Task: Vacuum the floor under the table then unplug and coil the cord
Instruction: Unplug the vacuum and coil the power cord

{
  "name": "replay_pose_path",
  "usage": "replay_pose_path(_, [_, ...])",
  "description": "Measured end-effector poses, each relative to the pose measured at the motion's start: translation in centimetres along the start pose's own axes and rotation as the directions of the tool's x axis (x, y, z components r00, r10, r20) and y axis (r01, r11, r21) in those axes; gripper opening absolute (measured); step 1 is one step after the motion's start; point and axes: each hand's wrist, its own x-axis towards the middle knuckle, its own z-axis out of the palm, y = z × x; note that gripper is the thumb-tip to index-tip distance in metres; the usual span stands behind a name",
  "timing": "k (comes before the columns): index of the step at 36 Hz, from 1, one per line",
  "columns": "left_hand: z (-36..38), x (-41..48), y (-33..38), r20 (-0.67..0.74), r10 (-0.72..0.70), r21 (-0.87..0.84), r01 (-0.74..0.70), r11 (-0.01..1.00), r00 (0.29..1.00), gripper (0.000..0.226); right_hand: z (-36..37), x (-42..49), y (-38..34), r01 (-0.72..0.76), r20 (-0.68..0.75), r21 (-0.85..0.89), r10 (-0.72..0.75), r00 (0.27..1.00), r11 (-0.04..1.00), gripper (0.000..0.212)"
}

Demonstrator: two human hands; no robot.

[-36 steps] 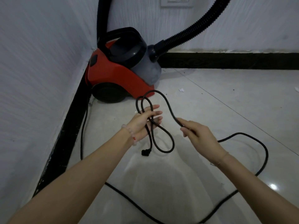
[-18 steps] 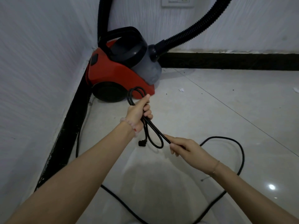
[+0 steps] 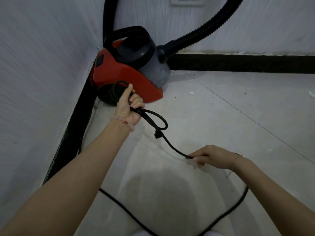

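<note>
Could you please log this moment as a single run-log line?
stage: coiling cord | left hand: grips gathered cord | right hand: pinches cord | plug: unplugged, dangling

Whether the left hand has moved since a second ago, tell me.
Yes. The left hand, gripping the cord, moved up-left toward the red vacuum cleaner.

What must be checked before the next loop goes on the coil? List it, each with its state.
1. Plug out of the wall socket: ok, it hangs below the left hand.
2. Left hand grips the loops: ok.
3. Right hand pinches the cord: ok.
4. Slack on the floor free of knots: cannot tell, it leaves the frame.
5. Loops clear of the vacuum: cannot tell.
</note>
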Motion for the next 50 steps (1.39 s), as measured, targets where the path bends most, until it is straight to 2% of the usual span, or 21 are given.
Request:
replay_pose_path(2, [0.1, 0.0, 0.3, 0.01, 0.003, 0.018, -0.003, 1.0, 1.0, 0.034, -0.3, -0.3, 0.4, 0.007, -0.013, 0.153, -0.005, 1.0, 0.988, 0.017])
replay_pose_path(6, [-0.2, -0.1, 0.9, -0.043, 0.082, 0.125, -0.076, 0.989, 0.996, 0.035, -1.5, -2.0, 2.7, -0.015, -0.151, 0.298, 0.062, 0.986, 0.954, 0.029])
replay_pose_path(9, [-0.9, -0.1, 0.9, -0.111, 0.114, 0.109, -0.102, 0.989, 0.987, 0.034, -1.6, -3.2, 4.2, -0.018, -0.14, 0.45, 0.09, 0.986, 0.893, 0.03])
replay_pose_path(11, [-1.1, -0.1, 0.4, -0.125, 0.088, 0.093, -0.077, 0.993, 0.988, 0.034, -1.4, -2.9, 4.1, -0.049, -0.126, 0.402, 0.108, 0.986, 0.914, 0.025])
replay_pose_path(13, [-1.1, -0.2, -0.5, -0.094, 0.004, 0.112, 0.006, 0.994, 0.996, 0.033, -0.9, -1.8, 3.5, -0.103, -0.141, 0.232, 0.138, 0.98, 0.967, 0.022])
replay_pose_path(16, [-0.5, -0.6, -2.4, -0.04, -0.213, 0.288, 0.215, 0.933, 0.976, 0.03, 0.0, -0.2, 1.6, -0.2, -0.281, -0.051, 0.178, 0.943, 0.979, 0.017])
replay_pose_path(18, [-0.1, -0.9, -3.6, -0.059, -0.288, 0.458, 0.282, 0.843, 0.956, 0.025, 0.1, 0.4, -0.3, -0.191, -0.399, -0.141, 0.121, 0.909, 0.971, 0.018])
replay_pose_path(22, [-0.1, -1.5, -5.5, -0.024, -0.258, 0.71, 0.198, 0.676, 0.966, 0.011, -0.9, 0.5, -3.6, -0.079, -0.479, -0.2, -0.027, 0.877, 0.977, 0.019])
replay_pose_path(25, [-0.2, -2.0, -5.9, -0.002, -0.385, 0.886, 0.18, 0.428, 0.923, 0.009, -1.8, 0.2, -5.1, -0.014, -0.528, -0.204, -0.098, 0.844, 0.979, 0.016])
replay_pose_path(27, [-0.3, -2.6, -6.4, -0.004, -0.481, 0.922, 0.189, 0.338, 0.877, 0.01, -2.3, 0.1, -5.5, 0.013, -0.566, -0.179, -0.114, 0.817, 0.984, 0.014])
replay_pose_path(29, [-0.1, -3.1, -6.9, 0.018, -0.529, 0.915, 0.198, 0.35, 0.849, 0.011, -2.7, -0.1, -5.7, 0.035, -0.595, -0.159, -0.124, 0.794, 0.987, 0.016])
replay_pose_path(32, [0.1, -3.5, -7.3, 0.024, -0.548, 0.895, 0.227, 0.385, 0.836, 0.015, -2.8, -0.2, -5.8, 0.069, -0.607, -0.129, -0.134, 0.784, 0.989, 0.03])
replay_pose_path(35, [0.1, -3.7, -7.6, 0.017, -0.58, 0.923, 0.21, 0.322, 0.815, 0.018, -2.7, -0.3, -5.9, 0.066, -0.627, -0.126, -0.131, 0.768, 0.99, 0.043])
replay_pose_path(37, [0.1, -3.9, -7.9, 0.014, -0.603, 0.931, 0.209, 0.299, 0.797, 0.018, -2.8, -0.4, -5.7, 0.046, -0.644, -0.147, -0.13, 0.754, 0.988, 0.043])
replay_pose_path(39, [0.0, -4.2, -8.0, -0.006, -0.622, 0.93, 0.234, 0.285, 0.783, 0.015, -2.9, -0.5, -5.1, 0.061, -0.678, -0.077, -0.097, 0.729, 0.995, 0.041])
replay_pose_path(40, [-0.1, -4.2, -7.9, -0.008, -0.627, 0.924, 0.246, 0.293, 0.779, 0.014, -3.1, -0.7, -4.6, 0.094, -0.701, -0.001, -0.068, 0.71, 0.996, 0.041])
replay_pose_path(42, [-0.5, -4.1, -7.4, 0.012, -0.621, 0.882, 0.284, 0.375, 0.784, 0.019, -3.5, -1.0, -3.7, 0.176, -0.725, 0.188, 0.016, 0.688, 0.966, 0.034])
replay_pose_path(45, [-1.0, -3.2, -5.7, 0.063, -0.614, 0.737, 0.379, 0.56, 0.787, 0.029, -3.8, -1.7, -2.3, 0.249, -0.657, 0.424, 0.107, 0.746, 0.871, 0.015])
replay_pose_path(47, [-1.1, -2.6, -4.6, 0.147, -0.639, 0.557, 0.471, 0.684, 0.755, 0.017, -3.4, -1.8, -1.5, 0.271, -0.62, 0.519, 0.139, 0.772, 0.81, 0.004])
replay_pose_path(50, [-1.5, -1.7, -3.8, 0.328, -0.604, 0.247, 0.551, 0.797, 0.726, 0.014, -2.0, -1.3, -1.5, 0.305, -0.563, 0.633, 0.153, 0.812, 0.711, 0.014])
